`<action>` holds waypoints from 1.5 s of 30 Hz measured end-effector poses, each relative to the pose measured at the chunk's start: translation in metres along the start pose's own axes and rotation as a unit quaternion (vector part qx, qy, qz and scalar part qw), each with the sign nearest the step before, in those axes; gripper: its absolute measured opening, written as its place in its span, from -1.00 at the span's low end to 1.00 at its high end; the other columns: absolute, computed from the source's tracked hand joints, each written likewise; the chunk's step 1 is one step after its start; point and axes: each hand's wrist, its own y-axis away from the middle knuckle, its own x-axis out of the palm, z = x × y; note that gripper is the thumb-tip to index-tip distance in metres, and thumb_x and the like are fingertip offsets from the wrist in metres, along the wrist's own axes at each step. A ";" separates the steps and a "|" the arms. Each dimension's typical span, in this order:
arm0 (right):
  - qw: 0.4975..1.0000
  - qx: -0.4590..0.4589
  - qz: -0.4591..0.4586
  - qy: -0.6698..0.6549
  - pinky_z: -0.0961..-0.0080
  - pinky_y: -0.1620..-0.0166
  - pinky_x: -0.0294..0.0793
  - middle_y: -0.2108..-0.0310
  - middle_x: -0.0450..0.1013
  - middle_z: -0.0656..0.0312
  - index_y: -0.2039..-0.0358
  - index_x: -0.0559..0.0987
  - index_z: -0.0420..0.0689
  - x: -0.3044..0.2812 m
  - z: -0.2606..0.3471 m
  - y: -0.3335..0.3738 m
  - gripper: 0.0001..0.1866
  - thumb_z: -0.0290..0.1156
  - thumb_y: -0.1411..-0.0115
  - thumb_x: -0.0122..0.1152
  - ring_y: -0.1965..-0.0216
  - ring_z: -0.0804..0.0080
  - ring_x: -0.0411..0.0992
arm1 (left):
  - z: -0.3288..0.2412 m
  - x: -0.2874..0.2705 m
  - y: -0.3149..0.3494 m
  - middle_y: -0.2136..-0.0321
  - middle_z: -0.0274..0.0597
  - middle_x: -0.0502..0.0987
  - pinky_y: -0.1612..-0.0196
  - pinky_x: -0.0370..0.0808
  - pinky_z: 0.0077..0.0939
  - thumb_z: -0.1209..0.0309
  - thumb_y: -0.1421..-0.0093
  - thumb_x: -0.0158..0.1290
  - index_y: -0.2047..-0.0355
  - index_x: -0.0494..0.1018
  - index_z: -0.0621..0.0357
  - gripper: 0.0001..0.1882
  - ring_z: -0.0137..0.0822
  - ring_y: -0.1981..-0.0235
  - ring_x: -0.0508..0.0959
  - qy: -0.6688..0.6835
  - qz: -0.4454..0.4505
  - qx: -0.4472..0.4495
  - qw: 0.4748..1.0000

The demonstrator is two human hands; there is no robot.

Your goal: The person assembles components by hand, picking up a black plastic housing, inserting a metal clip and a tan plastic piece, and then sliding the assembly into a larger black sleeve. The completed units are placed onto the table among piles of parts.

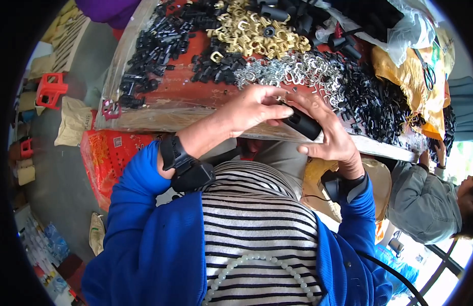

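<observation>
Over the near edge of the table, my left hand (pixel 254 109) is closed on one end of a short black tube (pixel 304 126) with a cutout in its side. My left thumb presses on the tube next to the cutout. My right hand (pixel 332 131) curves round the tube's far side and other end, its thumb held apart below. Something small and gold-coloured shows between the fingers, too hidden to name. Just beyond my hands lie a heap of silvery bent metal clips (pixel 282 71) and a pile of gold-coloured U-shaped clips (pixel 252 30).
Small black parts cover the red tabletop (pixel 180 81) at left (pixel 157 46) and right (pixel 366 94). A yellow sack (pixel 410 76) with scissors (pixel 428 75) lies at right. Another person (pixel 425 201) in grey works there. A red bag (pixel 111 158) and red stool (pixel 52 91) stand left.
</observation>
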 end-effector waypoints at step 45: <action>0.963 0.057 -0.137 0.225 0.54 0.37 0.28 0.54 0.35 0.21 0.53 0.45 -0.20 0.027 -0.041 -0.012 -0.86 -0.63 0.21 0.10 0.47 0.34 0.31 | -0.030 -0.168 -0.031 0.36 -0.19 0.35 0.19 0.28 -0.41 0.54 0.14 -0.01 0.41 0.39 0.21 -0.80 -0.21 0.25 0.34 -0.778 -0.193 0.158 0.576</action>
